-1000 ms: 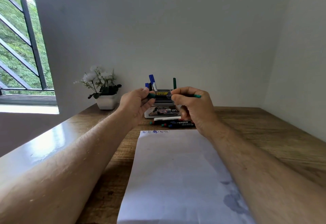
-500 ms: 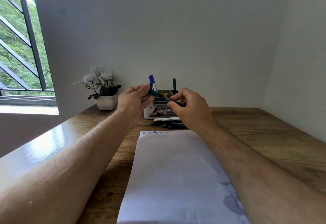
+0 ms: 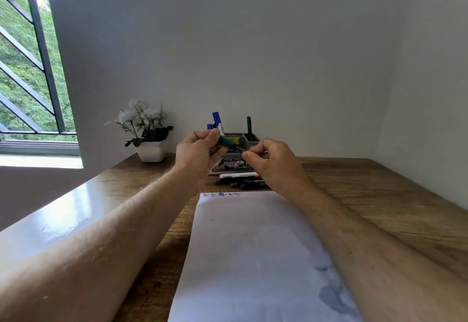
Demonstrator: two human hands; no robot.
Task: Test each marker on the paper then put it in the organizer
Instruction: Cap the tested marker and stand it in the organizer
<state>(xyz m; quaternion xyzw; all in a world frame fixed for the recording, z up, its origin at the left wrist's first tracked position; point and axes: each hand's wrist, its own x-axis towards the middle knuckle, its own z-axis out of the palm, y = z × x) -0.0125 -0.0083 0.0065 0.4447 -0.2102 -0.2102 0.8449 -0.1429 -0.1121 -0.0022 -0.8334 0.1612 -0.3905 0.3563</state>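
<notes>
A: A green-capped marker (image 3: 231, 144) is held in the air between both hands, above the far end of the paper (image 3: 253, 258); its green end is pinched by the curled fingers of the left hand (image 3: 200, 153); its dark barrel is pinched at the other end by the fingertips of the right hand (image 3: 269, 162).

B: A tilt is noted; the marker slopes down from left to right, in front of the organizer (image 3: 234, 158); whether the cap is fully seated cannot be told.

A: The organizer is set at the back of the wooden table (image 3: 379, 195), near the wall; blue markers (image 3: 217, 121) are seen standing in its left side, and one dark green marker (image 3: 249, 125) upright in its right compartment.

B: A loose row of markers (image 3: 243, 181) is laid flat on the table between the organizer and the paper; small scribbles (image 3: 222, 194) are seen along the paper's far edge.

A: A white pot of white flowers (image 3: 147, 131) is placed to the left of the organizer; a barred window (image 3: 27, 68) is seen at far left.
</notes>
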